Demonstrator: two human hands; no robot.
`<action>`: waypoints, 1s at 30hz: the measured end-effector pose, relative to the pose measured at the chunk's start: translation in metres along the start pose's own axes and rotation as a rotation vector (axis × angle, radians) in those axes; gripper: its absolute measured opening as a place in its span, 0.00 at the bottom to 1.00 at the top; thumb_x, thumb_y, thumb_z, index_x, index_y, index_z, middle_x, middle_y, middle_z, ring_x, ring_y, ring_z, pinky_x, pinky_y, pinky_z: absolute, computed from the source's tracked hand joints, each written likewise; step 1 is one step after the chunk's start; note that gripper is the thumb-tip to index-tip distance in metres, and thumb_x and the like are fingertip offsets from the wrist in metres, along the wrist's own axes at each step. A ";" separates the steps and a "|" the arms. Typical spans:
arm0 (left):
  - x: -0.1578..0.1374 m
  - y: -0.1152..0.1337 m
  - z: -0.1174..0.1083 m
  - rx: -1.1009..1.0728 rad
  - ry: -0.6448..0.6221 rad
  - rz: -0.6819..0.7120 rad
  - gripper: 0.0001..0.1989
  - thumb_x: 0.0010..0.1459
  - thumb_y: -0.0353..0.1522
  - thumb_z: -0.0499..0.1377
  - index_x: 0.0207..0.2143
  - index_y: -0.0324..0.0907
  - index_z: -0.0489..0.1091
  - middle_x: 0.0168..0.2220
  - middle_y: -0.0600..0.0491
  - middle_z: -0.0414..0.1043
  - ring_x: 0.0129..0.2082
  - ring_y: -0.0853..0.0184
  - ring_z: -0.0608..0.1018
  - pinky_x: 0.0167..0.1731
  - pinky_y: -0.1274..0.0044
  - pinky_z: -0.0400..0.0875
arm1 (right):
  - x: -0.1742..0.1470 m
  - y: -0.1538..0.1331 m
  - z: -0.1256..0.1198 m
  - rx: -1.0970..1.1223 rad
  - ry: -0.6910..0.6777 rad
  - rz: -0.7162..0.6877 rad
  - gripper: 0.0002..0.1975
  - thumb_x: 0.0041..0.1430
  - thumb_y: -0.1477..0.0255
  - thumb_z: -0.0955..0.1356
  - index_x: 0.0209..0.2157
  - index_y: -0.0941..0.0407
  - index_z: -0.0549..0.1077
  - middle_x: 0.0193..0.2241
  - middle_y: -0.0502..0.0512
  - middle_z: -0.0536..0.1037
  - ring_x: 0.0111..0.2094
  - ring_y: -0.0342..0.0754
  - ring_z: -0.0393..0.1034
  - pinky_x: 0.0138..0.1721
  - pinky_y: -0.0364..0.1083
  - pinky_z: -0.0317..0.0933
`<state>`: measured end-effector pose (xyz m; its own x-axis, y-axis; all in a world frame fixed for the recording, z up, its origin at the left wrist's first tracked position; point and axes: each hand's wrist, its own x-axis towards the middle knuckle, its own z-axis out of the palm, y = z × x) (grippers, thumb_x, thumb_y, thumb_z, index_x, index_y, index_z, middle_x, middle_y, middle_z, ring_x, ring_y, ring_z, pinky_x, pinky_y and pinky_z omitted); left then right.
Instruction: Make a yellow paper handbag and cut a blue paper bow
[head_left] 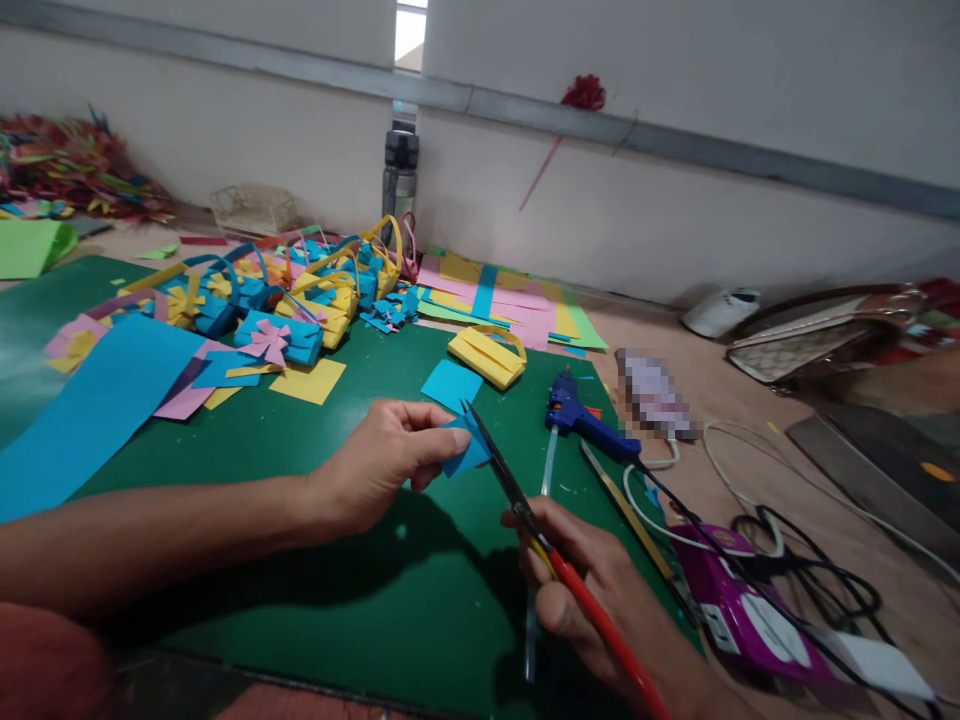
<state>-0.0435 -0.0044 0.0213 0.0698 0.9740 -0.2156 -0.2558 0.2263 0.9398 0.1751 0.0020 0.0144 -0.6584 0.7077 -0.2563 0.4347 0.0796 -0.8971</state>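
Observation:
Between the thumb and fingers of my left hand (382, 460) is a small folded piece of blue paper (466, 452). My right hand (592, 590) grips scissors (517, 497) with a red handle, their dark blades slanting up to the left. The blade tips lie at the blue paper's upper right side; whether they bite into it I cannot tell. Just behind, a flat blue paper square (451, 384) rests on the green mat (315, 590). Beyond it sits a small yellow paper bag (487, 357) with a handle.
A blue glue gun (589, 415) with a clear stick and a wooden-handled blade (626, 510) lie right. Farther right are cables and a purple power strip (742, 610). Finished paper bags (277, 335) crowd the back left, near a long blue sheet (105, 400). A bottle (400, 180) stands behind.

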 end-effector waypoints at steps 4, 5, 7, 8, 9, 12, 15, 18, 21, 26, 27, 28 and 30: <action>0.000 -0.001 0.000 -0.002 -0.009 -0.001 0.13 0.47 0.35 0.62 0.18 0.39 0.63 0.13 0.61 0.58 0.15 0.78 0.58 0.18 0.81 0.50 | 0.001 0.001 0.002 -0.004 -0.017 -0.003 0.16 0.53 0.57 0.65 0.34 0.55 0.63 0.22 0.44 0.54 0.21 0.39 0.44 0.20 0.40 0.42; 0.000 -0.001 0.001 -0.003 -0.011 -0.003 0.13 0.47 0.35 0.62 0.18 0.39 0.63 0.13 0.61 0.58 0.15 0.78 0.58 0.18 0.81 0.50 | 0.001 0.002 0.002 -0.012 -0.014 -0.010 0.15 0.54 0.57 0.64 0.35 0.55 0.64 0.22 0.44 0.54 0.21 0.39 0.44 0.20 0.40 0.42; -0.001 -0.002 0.001 -0.009 -0.013 -0.005 0.13 0.47 0.35 0.62 0.18 0.39 0.63 0.13 0.61 0.57 0.15 0.78 0.58 0.18 0.81 0.50 | 0.002 0.002 0.004 -0.028 0.000 -0.030 0.15 0.55 0.57 0.63 0.36 0.55 0.65 0.22 0.44 0.54 0.21 0.40 0.44 0.20 0.40 0.43; -0.001 -0.002 0.002 -0.014 -0.014 -0.007 0.13 0.47 0.35 0.62 0.18 0.39 0.63 0.13 0.61 0.57 0.15 0.78 0.58 0.18 0.81 0.50 | 0.002 0.002 0.004 -0.033 0.010 -0.034 0.15 0.55 0.58 0.62 0.36 0.55 0.65 0.22 0.44 0.53 0.21 0.40 0.44 0.20 0.40 0.43; -0.001 -0.003 0.002 -0.019 -0.014 -0.010 0.13 0.47 0.35 0.62 0.18 0.39 0.63 0.13 0.61 0.58 0.15 0.78 0.58 0.18 0.81 0.50 | 0.002 0.001 0.005 -0.034 0.019 -0.037 0.14 0.55 0.59 0.62 0.36 0.55 0.65 0.22 0.44 0.53 0.21 0.40 0.44 0.20 0.40 0.43; -0.001 -0.004 0.003 -0.037 -0.024 -0.016 0.12 0.47 0.34 0.62 0.18 0.39 0.64 0.14 0.61 0.58 0.15 0.78 0.58 0.18 0.81 0.49 | 0.003 -0.004 0.007 -0.033 0.037 -0.042 0.12 0.55 0.61 0.62 0.34 0.56 0.65 0.21 0.44 0.52 0.21 0.40 0.45 0.20 0.40 0.44; -0.001 -0.005 0.004 -0.053 -0.029 -0.028 0.12 0.48 0.34 0.62 0.18 0.39 0.64 0.14 0.61 0.58 0.15 0.78 0.58 0.18 0.81 0.49 | 0.003 -0.009 0.008 -0.032 0.049 -0.028 0.11 0.55 0.63 0.63 0.34 0.55 0.64 0.20 0.43 0.53 0.20 0.39 0.46 0.20 0.40 0.45; -0.001 -0.006 0.004 -0.069 -0.028 -0.041 0.12 0.47 0.34 0.62 0.18 0.38 0.64 0.14 0.62 0.58 0.15 0.79 0.58 0.18 0.81 0.48 | 0.003 -0.011 0.008 -0.052 0.064 -0.023 0.09 0.54 0.64 0.63 0.34 0.55 0.65 0.19 0.43 0.55 0.20 0.39 0.46 0.20 0.40 0.45; -0.001 -0.007 0.004 -0.085 -0.031 -0.041 0.11 0.48 0.33 0.62 0.19 0.38 0.64 0.14 0.62 0.58 0.15 0.79 0.58 0.17 0.81 0.48 | 0.003 -0.010 0.008 -0.082 0.067 -0.037 0.09 0.54 0.65 0.63 0.34 0.55 0.65 0.19 0.43 0.56 0.19 0.39 0.48 0.20 0.40 0.46; 0.000 -0.007 0.004 -0.094 -0.028 -0.044 0.11 0.47 0.33 0.62 0.19 0.38 0.64 0.14 0.62 0.59 0.15 0.79 0.59 0.17 0.81 0.48 | 0.003 -0.010 0.009 -0.097 0.082 -0.042 0.10 0.55 0.63 0.63 0.35 0.55 0.65 0.18 0.43 0.57 0.19 0.39 0.49 0.20 0.40 0.48; 0.000 -0.007 0.004 -0.095 -0.029 -0.042 0.12 0.47 0.33 0.62 0.19 0.38 0.64 0.14 0.62 0.59 0.15 0.79 0.60 0.17 0.81 0.49 | 0.003 -0.010 0.009 -0.096 0.089 -0.040 0.10 0.55 0.63 0.63 0.35 0.55 0.65 0.18 0.43 0.57 0.19 0.39 0.49 0.20 0.40 0.48; 0.000 -0.007 0.004 -0.096 -0.030 -0.041 0.12 0.47 0.33 0.63 0.19 0.38 0.64 0.14 0.62 0.60 0.15 0.79 0.60 0.17 0.82 0.49 | 0.003 -0.011 0.009 -0.095 0.093 -0.036 0.10 0.55 0.64 0.63 0.35 0.55 0.65 0.18 0.43 0.57 0.19 0.39 0.49 0.19 0.40 0.48; 0.000 -0.007 0.004 -0.097 -0.027 -0.041 0.12 0.48 0.33 0.63 0.19 0.38 0.64 0.14 0.61 0.60 0.15 0.79 0.60 0.17 0.82 0.49 | 0.003 -0.013 0.009 -0.090 0.104 -0.028 0.09 0.54 0.65 0.64 0.34 0.55 0.66 0.18 0.43 0.57 0.19 0.39 0.49 0.19 0.40 0.48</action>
<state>-0.0374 -0.0063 0.0155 0.1080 0.9636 -0.2444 -0.3439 0.2669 0.9003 0.1622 -0.0036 0.0220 -0.6060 0.7728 -0.1884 0.4732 0.1598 -0.8664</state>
